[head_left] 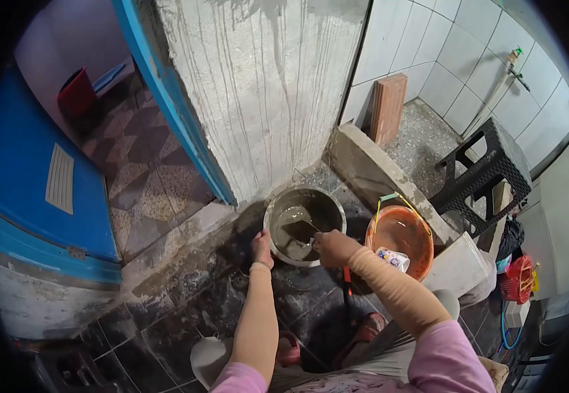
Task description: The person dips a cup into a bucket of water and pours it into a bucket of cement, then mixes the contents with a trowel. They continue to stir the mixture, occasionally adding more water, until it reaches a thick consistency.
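Observation:
A round metal pot [338, 219] stands on the dark floor tiles, with a wet grey mix [291, 249] at its bottom. My left hand [261, 249] is closed on the pot's left rim. Over the right rim, my right hand [335, 249] is closed round the handle of a trowel-like tool [307, 224] that reaches down into the mix. Its working end is partly sunk and hard to make out. Right of the pot sits an orange bucket [422, 252] with a yellow handle, holding a white patterned cup [392, 259].
A red-handled tool [347, 283] lies on the floor between the pot and my feet. A low concrete curb [383, 171] runs behind the bucket, with reddish tiles [388, 108] leaning there. A black stool [494, 160] stands right. The blue doorframe [173, 98] and plastered wall [258, 92] rise ahead.

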Demonstrator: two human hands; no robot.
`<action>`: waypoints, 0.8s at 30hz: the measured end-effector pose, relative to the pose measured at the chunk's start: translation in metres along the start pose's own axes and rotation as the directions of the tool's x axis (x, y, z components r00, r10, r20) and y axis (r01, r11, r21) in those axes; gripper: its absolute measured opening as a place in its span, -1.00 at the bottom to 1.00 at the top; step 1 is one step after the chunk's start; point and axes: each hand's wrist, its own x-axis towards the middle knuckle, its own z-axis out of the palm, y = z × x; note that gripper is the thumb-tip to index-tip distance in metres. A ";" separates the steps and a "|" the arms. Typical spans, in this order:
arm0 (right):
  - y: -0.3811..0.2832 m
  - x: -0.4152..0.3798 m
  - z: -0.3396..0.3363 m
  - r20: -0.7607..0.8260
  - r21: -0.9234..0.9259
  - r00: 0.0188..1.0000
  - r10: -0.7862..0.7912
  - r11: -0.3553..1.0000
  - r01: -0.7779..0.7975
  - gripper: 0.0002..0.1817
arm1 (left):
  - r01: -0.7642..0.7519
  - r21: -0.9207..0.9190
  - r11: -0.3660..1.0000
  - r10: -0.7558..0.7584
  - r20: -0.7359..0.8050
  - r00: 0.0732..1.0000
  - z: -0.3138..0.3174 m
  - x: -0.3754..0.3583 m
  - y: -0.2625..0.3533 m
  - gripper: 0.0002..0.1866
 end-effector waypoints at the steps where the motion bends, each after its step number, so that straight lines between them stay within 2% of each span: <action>1: 0.000 -0.008 -0.007 0.010 -0.030 0.999 -0.051 0.998 0.051 -0.65 | -0.006 0.025 1.000 0.006 0.011 1.000 0.003 0.001 0.002 -0.54; 2: -0.018 -0.016 -0.018 0.027 -0.038 0.999 0.027 0.999 -0.026 -0.64 | -0.013 0.049 0.999 0.013 -0.014 1.000 0.005 -0.003 0.002 -0.53; 6: -0.006 0.047 0.039 0.030 0.063 0.999 0.035 0.997 -0.037 -0.65 | -0.059 0.154 0.986 0.070 -0.067 0.995 0.012 -0.015 0.005 -0.52; 8: -0.004 0.055 0.021 0.061 0.080 0.996 0.069 0.994 -0.074 -0.63 | -0.097 0.193 0.976 0.118 -0.103 0.988 0.010 -0.008 0.000 -0.54; 10: -0.006 0.039 0.007 0.170 0.109 0.981 0.093 0.988 -0.113 -0.59 | -0.062 0.137 0.989 0.070 -0.055 0.996 -0.011 -0.004 -0.015 -0.56; 12: -0.007 0.005 -0.019 0.080 0.210 0.991 0.103 0.971 -0.118 -0.57 | -0.037 0.083 0.996 0.037 0.001 0.999 -0.003 0.007 -0.010 -0.59; 14: 0.003 -0.014 -0.012 0.047 0.311 0.992 0.113 0.943 -0.122 -0.56 | 0.027 0.081 0.996 -0.029 0.024 0.999 -0.004 -0.006 -0.005 -0.61; 16: 0.021 -0.014 -0.009 0.015 0.394 0.993 0.113 0.912 -0.110 -0.56 | 0.002 0.077 0.997 -0.004 0.023 1.000 0.000 -0.013 0.002 -0.63; 17: 0.028 -0.015 -0.014 0.081 0.505 0.974 0.213 0.833 -0.224 -0.57 | -0.007 0.079 0.997 0.005 0.021 1.000 -0.001 -0.013 0.002 -0.63; 19: 0.042 -0.019 -0.033 0.241 0.713 0.922 0.302 0.590 -0.380 -0.59 | -0.050 0.176 0.983 0.056 -0.027 0.998 0.002 -0.014 0.002 -0.67; 21: 0.055 -0.023 -0.044 0.266 0.657 0.916 0.301 0.639 -0.400 -0.60 | -0.109 0.281 0.954 0.132 -0.063 0.989 0.009 -0.022 0.005 -0.68; 24: 0.060 -0.013 -0.052 0.217 0.519 0.915 0.339 0.754 -0.403 -0.61 | -0.140 0.281 0.949 0.154 -0.029 0.988 0.003 -0.008 -0.001 -0.68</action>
